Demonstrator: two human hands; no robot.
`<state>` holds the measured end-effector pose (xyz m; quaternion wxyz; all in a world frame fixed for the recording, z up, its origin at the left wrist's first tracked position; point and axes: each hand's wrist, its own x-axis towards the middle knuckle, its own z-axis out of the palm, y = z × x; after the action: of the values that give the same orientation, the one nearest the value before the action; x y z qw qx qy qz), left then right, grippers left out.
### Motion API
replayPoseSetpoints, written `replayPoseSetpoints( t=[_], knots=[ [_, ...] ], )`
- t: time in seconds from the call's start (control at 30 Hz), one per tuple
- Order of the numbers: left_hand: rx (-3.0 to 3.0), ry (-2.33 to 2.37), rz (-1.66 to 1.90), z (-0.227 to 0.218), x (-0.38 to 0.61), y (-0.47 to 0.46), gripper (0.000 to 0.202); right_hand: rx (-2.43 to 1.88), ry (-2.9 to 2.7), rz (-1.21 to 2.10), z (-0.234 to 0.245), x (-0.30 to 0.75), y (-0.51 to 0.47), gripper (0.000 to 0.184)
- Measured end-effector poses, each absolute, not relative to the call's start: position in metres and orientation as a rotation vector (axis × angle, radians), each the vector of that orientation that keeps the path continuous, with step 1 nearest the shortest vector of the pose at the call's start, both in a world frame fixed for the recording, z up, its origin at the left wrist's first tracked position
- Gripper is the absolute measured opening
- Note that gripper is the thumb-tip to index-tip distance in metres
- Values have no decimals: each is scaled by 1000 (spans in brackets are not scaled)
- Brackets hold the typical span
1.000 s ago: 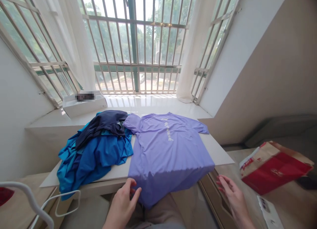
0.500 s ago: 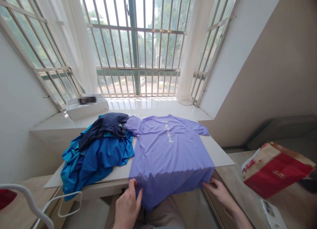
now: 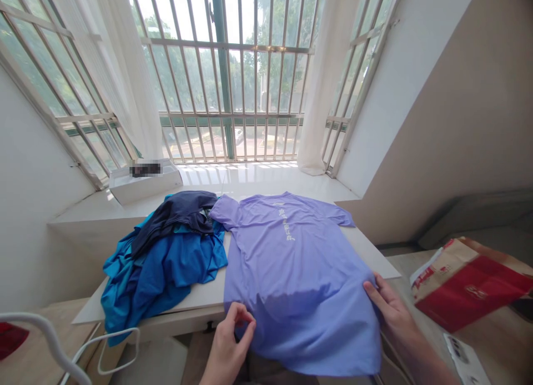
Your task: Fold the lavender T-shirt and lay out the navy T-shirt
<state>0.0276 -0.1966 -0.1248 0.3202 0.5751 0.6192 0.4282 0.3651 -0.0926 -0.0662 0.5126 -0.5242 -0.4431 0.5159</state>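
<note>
A lilac T-shirt (image 3: 291,263) with white print on it lies flat on a white board (image 3: 366,246), its hem hanging over the near edge. My left hand (image 3: 231,343) pinches the hem at its lower left corner, fingers closed on the cloth. My right hand (image 3: 389,310) holds the shirt's right side near the hem, fingers curled round the edge. Left of the shirt is a heap of blue garments (image 3: 162,263) with a dark navy one (image 3: 179,210) on top.
A white box (image 3: 144,182) sits on the window sill behind the heap. A red and tan paper bag (image 3: 470,282) lies at the right. A white hanger (image 3: 75,346) shows at the lower left. Barred windows and curtains fill the back.
Both hands have taken hold of the shirt's lower edge and pulled it toward me, so more cloth hangs over the board's near edge. The right hand moved up onto the shirt's side.
</note>
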Motion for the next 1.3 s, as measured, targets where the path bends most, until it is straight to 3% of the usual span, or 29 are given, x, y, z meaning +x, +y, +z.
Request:
replayPoseSetpoints(
  t=[0.1, 0.2, 0.23, 0.27, 0.37, 0.4, 0.67, 0.83, 0.97, 1.03, 1.23, 1.3],
  knots=[
    [1711, 1475, 801, -96, 52, -202, 22, -1228, -1059, 1304, -17, 346, -88, 39],
    [1977, 1176, 688, -82, 87, -197, 73, -1151, -1032, 1348, 23, 321, -85, 42],
    [2026, 1186, 723, -82, 97, -192, 79, -1120, -1019, 1350, 32, 314, -84, 44],
    [2052, 1243, 780, -83, 107, -185, 74, -1093, -1013, 1360, 40, 307, -83, 46],
    [2060, 1426, 966, -90, 122, -162, 27, -1040, -993, 1363, 52, 297, -80, 53],
    [2054, 1452, 1021, -92, 123, -155, 22, -1032, -988, 1348, 54, 297, -79, 54],
    [1593, 1258, 1221, -72, 101, -123, 12, -975, -948, 1252, 47, 330, -59, 64],
    [1176, 1093, 1293, -44, 77, -103, 30, -997, -1102, 1175, 31, 351, -46, 37],
    [1207, 1072, 1310, -19, 67, -94, 26, -1047, -1469, 1039, 14, 352, -42, 60],
    [1180, 1051, 1260, -10, 65, -93, 27, -1078, -1644, 859, 7, 349, -38, 62],
    [1435, 1128, 1102, 2, 52, -95, 50, -1211, -1897, 292, 4, 347, -21, 31],
    [1678, 1229, 1136, 3, 47, -95, 48, -1212, -1944, 214, 11, 347, -18, 22]
  ],
)
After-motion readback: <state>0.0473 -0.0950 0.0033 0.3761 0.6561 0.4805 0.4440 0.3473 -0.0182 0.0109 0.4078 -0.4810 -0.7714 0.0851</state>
